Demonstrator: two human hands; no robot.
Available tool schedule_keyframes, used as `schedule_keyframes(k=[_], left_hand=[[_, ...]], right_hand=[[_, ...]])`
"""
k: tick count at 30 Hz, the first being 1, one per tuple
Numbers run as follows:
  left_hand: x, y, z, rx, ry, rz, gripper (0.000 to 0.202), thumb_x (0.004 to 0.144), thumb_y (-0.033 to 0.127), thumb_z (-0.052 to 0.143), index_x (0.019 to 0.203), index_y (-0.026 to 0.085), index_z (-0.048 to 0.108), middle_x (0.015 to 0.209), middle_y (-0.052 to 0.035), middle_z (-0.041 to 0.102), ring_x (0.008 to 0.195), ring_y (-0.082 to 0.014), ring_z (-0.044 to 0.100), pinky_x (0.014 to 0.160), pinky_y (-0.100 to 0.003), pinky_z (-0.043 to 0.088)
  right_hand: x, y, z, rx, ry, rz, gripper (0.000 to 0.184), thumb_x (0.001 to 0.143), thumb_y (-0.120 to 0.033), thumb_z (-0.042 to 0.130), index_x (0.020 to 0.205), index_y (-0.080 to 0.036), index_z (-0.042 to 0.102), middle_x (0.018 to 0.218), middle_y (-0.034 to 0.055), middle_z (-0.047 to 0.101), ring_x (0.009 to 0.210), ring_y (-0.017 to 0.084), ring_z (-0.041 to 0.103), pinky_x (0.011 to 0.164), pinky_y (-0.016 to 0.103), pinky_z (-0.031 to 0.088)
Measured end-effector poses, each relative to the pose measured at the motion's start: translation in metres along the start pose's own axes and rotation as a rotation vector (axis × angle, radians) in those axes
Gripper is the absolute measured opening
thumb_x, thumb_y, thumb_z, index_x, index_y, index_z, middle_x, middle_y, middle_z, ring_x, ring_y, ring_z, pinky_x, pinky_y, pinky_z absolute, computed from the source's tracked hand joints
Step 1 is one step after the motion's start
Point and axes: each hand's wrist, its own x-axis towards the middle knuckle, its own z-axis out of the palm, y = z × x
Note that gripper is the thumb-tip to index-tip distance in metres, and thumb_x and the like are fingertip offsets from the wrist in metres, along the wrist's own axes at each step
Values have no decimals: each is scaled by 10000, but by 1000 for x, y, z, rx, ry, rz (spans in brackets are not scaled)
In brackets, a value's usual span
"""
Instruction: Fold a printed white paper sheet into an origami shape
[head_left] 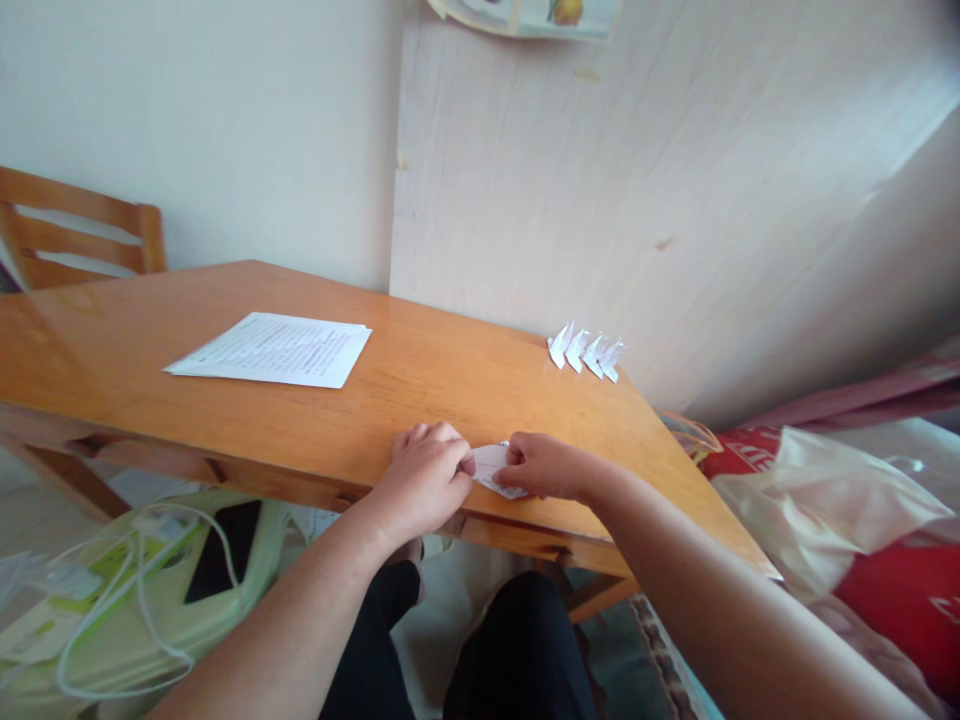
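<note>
- White folded paper [489, 460] lies at the near edge of the wooden table [450, 350], between the two hands; printed marks show on it, and part of it is hidden by the fingers.
- Left hand [431, 472]: fingers bent and close together, the thumb and forefinger at the paper's left end; I cannot tell whether they pinch it or only touch it.
- Right hand [541, 466]: fingers curled in, clamped with the thumb on the right part of that paper, low over the tabletop.
- Four small folded paper pieces [576, 352] stand in a slanting row towards the table's far right corner, near the wall panel [525, 200] and well apart from the hands.
- A stack of printed sheets [274, 350] rests flat on the left half of the table, text side up.
- Beyond the table's left end is a slatted wooden chair [82, 235].
- Lower left, below the tabletop, a pale green stool [259, 565] bears a dark phone [221, 555] and looped white cables [140, 570].
- At the right, beside the table, a whitish plastic bag [810, 510] lies against red bundles [911, 610].
</note>
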Motion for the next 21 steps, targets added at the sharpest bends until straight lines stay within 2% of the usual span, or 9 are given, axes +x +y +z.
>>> schedule_keyframes(k=[10, 21], left_hand=[[-1, -10, -4, 2, -1, 7, 182, 798, 162, 542, 807, 269, 688, 1016, -30, 650, 1025, -256, 538, 930, -422, 386], [0, -8, 2, 28, 36, -33, 150, 814, 253, 553, 780, 271, 698, 1003, -44, 644, 1008, -288, 544, 893, -465, 391]], right_hand=[[1, -15, -1, -183, 35, 19, 257, 800, -411, 669, 837, -157, 661, 823, 95, 724, 688, 201, 615, 551, 280, 351], [-2, -22, 1, -221, 46, 59, 375, 818, -504, 655, 905, -141, 689, 873, 119, 731, 712, 216, 628, 568, 293, 367]])
